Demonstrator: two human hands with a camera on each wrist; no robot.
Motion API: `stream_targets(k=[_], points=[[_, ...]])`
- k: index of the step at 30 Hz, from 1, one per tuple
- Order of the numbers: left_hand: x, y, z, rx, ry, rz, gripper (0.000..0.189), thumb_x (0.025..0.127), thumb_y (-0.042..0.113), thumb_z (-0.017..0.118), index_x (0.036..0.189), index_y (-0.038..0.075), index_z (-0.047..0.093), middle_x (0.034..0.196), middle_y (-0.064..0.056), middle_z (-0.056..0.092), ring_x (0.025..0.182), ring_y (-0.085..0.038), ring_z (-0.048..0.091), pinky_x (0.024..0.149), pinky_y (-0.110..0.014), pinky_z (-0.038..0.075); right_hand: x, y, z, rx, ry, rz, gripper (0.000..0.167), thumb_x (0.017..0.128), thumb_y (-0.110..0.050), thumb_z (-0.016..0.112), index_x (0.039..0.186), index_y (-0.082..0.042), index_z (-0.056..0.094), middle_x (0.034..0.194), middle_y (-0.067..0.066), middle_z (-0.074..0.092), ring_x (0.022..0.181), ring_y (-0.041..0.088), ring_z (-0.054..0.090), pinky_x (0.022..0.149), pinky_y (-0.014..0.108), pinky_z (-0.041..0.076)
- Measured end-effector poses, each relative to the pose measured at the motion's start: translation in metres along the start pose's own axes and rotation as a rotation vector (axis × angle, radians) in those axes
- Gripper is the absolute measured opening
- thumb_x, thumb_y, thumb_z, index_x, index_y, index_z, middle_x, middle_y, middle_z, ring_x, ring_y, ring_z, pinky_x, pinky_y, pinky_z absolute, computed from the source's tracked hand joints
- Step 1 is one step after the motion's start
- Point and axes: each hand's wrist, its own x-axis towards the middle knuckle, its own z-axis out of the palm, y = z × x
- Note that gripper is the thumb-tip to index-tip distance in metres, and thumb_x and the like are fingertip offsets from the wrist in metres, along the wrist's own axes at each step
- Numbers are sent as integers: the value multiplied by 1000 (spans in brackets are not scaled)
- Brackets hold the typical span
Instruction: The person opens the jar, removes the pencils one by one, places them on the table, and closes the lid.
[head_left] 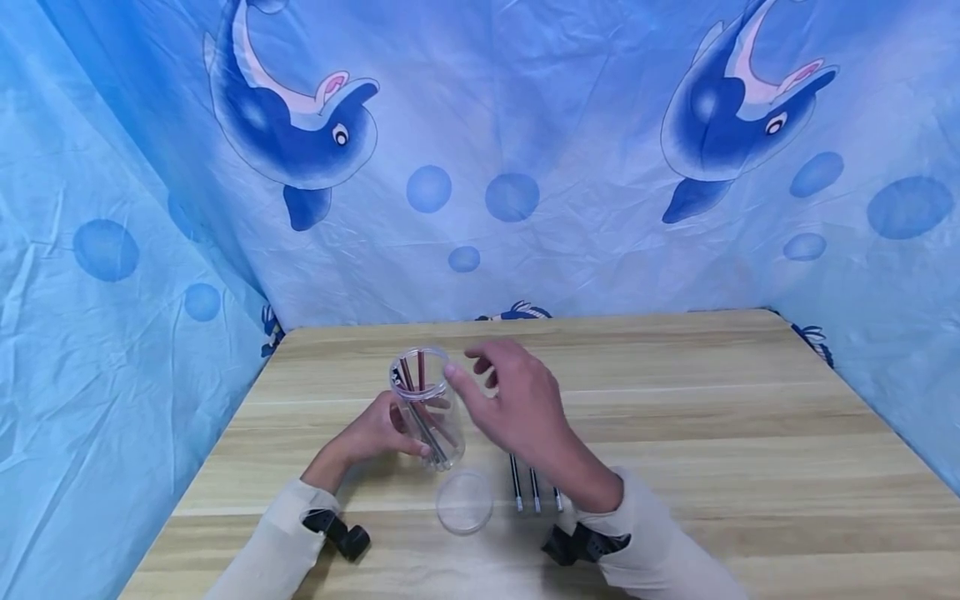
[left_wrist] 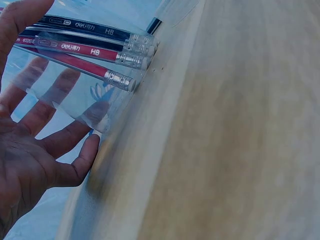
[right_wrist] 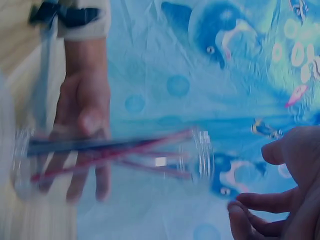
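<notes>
A clear plastic jar stands on the table with its mouth uncovered. My left hand holds the jar from its left side, thumb in front and fingers behind. Inside lean several pencils, dark ones and red ones, with eraser ends at the jar's bottom in the left wrist view. Beside the jar's rim, my right hand hovers with loosely bent fingers and nothing between them; the right wrist view shows a gap between that hand and the mouth.
A round clear lid lies on the wooden table in front of the jar. Dark pencils lie side by side under my right forearm, partly hidden. Blue dolphin-print cloth hangs behind the table and along its sides.
</notes>
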Motion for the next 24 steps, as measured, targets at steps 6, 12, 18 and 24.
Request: stream_targets(k=[6,12,18,24], points=[[-1,1,0,19,20,-23,66,70,5,88,129,6,57,118,-11,67,107,-26,63,95,-34,50,0,-19,28,-65,158,-154,39,89,-37,72,118,-11,68,100,-1,70,89,14,61,66,30,50],[3,0,-1,75,23,15,63,74,6,85,129,6,55,115,-11,65,101,-26,62,86,-34,53,2,-23,51,-160,204,-260,42,86,-39,73,112,-6,68,96,4,72,94,24,59,83,41,44],[5,-1,-2,144,56,61,77,74,8,85,139,2,43,119,-10,62,102,-21,60,86,-30,52,4,-21,64,-295,161,-228,37,89,-46,65,98,-10,72,99,6,67,107,29,55,102,52,33],[5,-2,-2,158,59,104,81,74,6,84,143,4,41,128,-10,59,110,-20,57,94,-28,48,3,-20,74,-335,88,-160,40,96,-48,56,82,-14,73,113,7,59,118,32,46,109,62,22]])
